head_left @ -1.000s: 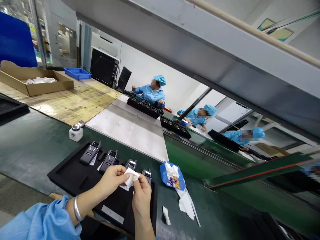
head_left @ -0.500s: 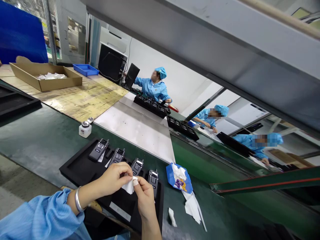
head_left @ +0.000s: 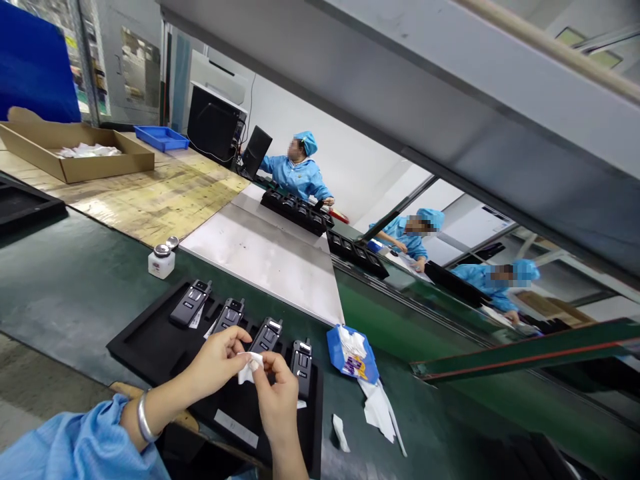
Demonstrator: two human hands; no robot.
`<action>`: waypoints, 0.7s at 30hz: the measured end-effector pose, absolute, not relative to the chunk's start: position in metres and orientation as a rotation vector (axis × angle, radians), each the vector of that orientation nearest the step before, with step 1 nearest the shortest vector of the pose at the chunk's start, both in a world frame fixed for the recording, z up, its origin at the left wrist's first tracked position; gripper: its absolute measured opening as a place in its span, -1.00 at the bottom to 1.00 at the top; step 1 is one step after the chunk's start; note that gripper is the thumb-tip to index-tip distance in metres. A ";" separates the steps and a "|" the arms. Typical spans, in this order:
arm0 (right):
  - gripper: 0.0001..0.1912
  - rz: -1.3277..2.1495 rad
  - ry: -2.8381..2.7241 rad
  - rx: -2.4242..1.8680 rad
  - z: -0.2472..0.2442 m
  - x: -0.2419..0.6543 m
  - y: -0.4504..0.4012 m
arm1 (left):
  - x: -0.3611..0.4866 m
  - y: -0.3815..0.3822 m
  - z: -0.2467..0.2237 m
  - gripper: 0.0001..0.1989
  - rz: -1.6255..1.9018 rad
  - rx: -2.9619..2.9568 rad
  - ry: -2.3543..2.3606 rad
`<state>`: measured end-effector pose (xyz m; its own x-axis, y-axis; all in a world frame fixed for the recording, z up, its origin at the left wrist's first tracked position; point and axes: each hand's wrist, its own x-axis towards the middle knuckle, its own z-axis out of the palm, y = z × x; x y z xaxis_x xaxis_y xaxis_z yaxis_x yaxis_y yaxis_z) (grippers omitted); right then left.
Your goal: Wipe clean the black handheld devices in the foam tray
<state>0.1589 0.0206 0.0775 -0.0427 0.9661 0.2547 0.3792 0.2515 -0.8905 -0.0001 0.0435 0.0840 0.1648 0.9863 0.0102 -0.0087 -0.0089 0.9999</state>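
Note:
A small white cloth is pinched between my left hand and my right hand, both closed on it. It hangs just above a black foam tray. Several black walkie-talkies lie in a row in the tray's slots: one at the left, another beyond my left hand, a third right behind the cloth, and one at the right. My left hand partly covers the second one. Paper slips stick out from beneath some of them.
A white dispenser bottle stands behind the tray. To the right lie a blue box of white wipes, loose white cloth and a crumpled piece. A cardboard box stands back left. Co-workers in blue sit across the line.
The whole view has shifted slightly. My hands stay together over the tray; the fingers have moved on the white cloth, which now looks more bunched between them.

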 end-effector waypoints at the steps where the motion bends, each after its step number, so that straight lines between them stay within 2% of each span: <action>1: -0.81 0.601 -1.680 -1.304 0.075 0.157 0.021 | -0.001 0.043 0.080 -0.73 1.115 1.267 1.104; 4: -0.80 0.076 -1.891 -1.253 0.066 0.146 0.023 | -0.006 0.043 0.070 -0.67 1.184 1.229 1.181; 7: -0.75 -0.123 -1.996 -1.179 0.060 0.131 0.027 | -0.012 0.043 0.064 -0.58 1.249 1.204 1.219; 11: -0.72 -0.162 -2.083 -1.126 0.050 0.119 0.035 | -0.020 0.039 0.057 -0.52 1.274 1.202 1.187; 14: -0.72 -0.089 -2.145 -1.059 0.036 0.121 0.048 | -0.039 0.044 0.056 -0.57 1.298 1.248 1.214; 18: -0.69 0.126 -2.114 -1.045 0.024 0.122 0.074 | -0.107 0.073 0.063 -0.70 1.471 1.332 1.477; 21: -0.69 0.195 -2.111 -1.048 0.034 0.111 0.098 | -0.172 0.108 0.068 -0.67 1.632 1.319 1.778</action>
